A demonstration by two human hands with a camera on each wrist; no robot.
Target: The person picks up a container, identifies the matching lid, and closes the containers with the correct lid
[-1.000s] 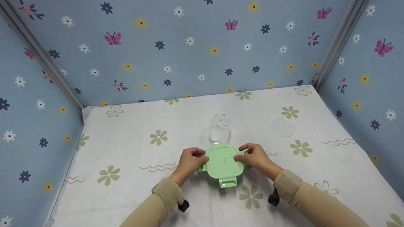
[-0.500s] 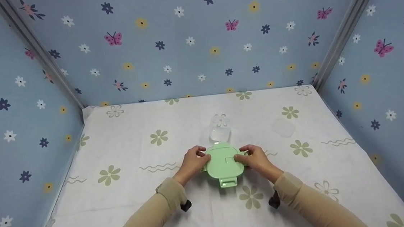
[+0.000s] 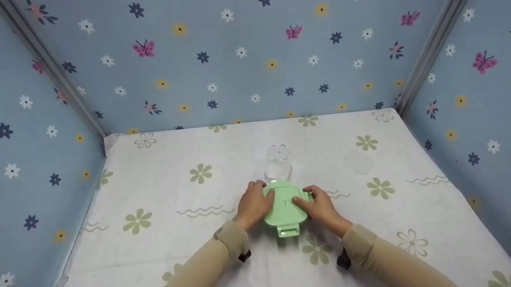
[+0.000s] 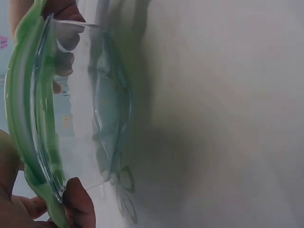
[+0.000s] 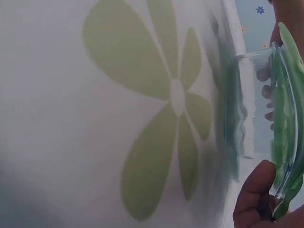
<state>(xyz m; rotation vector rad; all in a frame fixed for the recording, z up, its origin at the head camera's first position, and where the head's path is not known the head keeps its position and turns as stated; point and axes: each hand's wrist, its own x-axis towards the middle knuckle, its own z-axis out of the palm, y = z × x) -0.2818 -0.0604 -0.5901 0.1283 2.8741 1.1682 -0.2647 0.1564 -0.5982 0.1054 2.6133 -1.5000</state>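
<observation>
A clear food container with a light green lid stands at the middle of the cloth. The lid's front flap sticks outward. My left hand grips the left side, its thumb lying over the lid; the left wrist view shows a fingertip below the lid's edge. On the opposite side my right hand holds on with its thumb on the lid top, and a finger curls beneath the edge. The left side flap is hidden by the left hand in the head view.
Just behind the container lies a small clear plastic-looking piece. Farther right is a thin, flat translucent piece. A white flower-patterned cloth covers the table, with blue patterned walls at the back and both sides.
My left hand has shifted right and forward, its thumb farther onto the lid, covering the left flap. My right hand and thumb have edged left. The container stays in place.
</observation>
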